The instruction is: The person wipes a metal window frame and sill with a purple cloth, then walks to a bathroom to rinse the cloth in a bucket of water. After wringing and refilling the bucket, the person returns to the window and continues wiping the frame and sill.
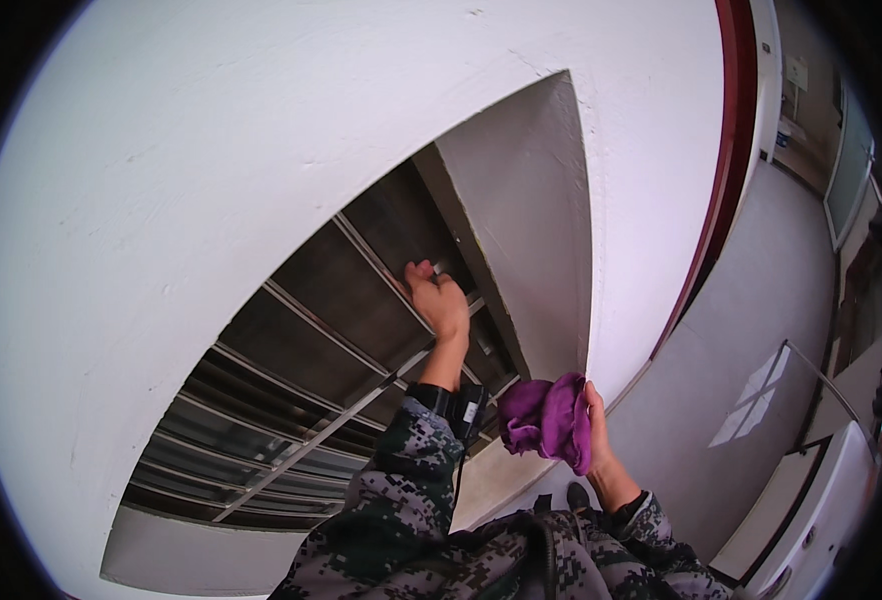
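Observation:
My left hand [441, 304] reaches up to the metal window bars [351, 409], its fingers curled near one bar and the dark window pane [396, 217] behind it. A small pale piece [438, 268] shows at the fingertips; whether the fingers grip it is unclear. In my right hand [602, 442] is a bunched purple cloth [549, 420], held beside the lower corner of the window recess [523, 225]. A black device [471, 409] is strapped to my left wrist, over a camouflage sleeve [418, 457].
White wall [223, 150] surrounds the recessed window. A pale sill [493, 480] runs below the bars. Right of it lie a dark red door frame [737, 90], grey floor [741, 300], and a white fixture with a panel [816, 517]. A thin metal rail [827, 386] rises by that fixture.

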A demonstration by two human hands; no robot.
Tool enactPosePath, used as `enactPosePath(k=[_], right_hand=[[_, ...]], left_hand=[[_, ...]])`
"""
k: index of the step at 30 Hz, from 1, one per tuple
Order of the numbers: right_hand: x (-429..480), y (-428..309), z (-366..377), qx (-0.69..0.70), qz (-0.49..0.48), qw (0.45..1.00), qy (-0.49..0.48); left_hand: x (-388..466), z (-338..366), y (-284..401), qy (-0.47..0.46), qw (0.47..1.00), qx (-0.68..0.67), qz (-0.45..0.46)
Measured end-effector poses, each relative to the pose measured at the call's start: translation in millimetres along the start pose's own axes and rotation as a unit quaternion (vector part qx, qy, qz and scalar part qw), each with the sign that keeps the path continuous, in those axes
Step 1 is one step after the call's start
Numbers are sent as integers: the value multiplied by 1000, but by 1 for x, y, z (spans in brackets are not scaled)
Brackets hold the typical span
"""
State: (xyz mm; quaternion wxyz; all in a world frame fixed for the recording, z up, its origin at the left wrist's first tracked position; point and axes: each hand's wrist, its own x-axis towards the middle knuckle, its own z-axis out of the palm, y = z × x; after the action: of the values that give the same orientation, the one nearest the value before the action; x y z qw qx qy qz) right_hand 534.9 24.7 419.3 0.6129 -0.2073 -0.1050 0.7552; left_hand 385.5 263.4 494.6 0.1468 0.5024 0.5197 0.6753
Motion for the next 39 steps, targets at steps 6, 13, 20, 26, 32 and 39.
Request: enactPosePath(k=[6, 13, 20, 26, 32, 39], right_hand=[[3, 3, 7, 26, 16, 999, -16], [54, -8, 106, -249, -225, 932, -136], [181, -53, 273, -371, -526, 735, -212], [216, -25, 237, -561, -619, 531, -141], [205, 3, 192, -628, -336, 701, -46], [220, -46, 288, -306, -460, 801, -231]], left_hand=[[5, -12, 16, -109, 991, -61, -46], [-8, -103, 56, -297, 899, -247, -208], [-64, -228, 62, -328, 916, -29, -228], [-105, -309, 33, -315, 916, 13, -248], [-130, -371, 8, -276, 904, 82, -316], [-115, -350, 12, -286, 916, 14, -281]])
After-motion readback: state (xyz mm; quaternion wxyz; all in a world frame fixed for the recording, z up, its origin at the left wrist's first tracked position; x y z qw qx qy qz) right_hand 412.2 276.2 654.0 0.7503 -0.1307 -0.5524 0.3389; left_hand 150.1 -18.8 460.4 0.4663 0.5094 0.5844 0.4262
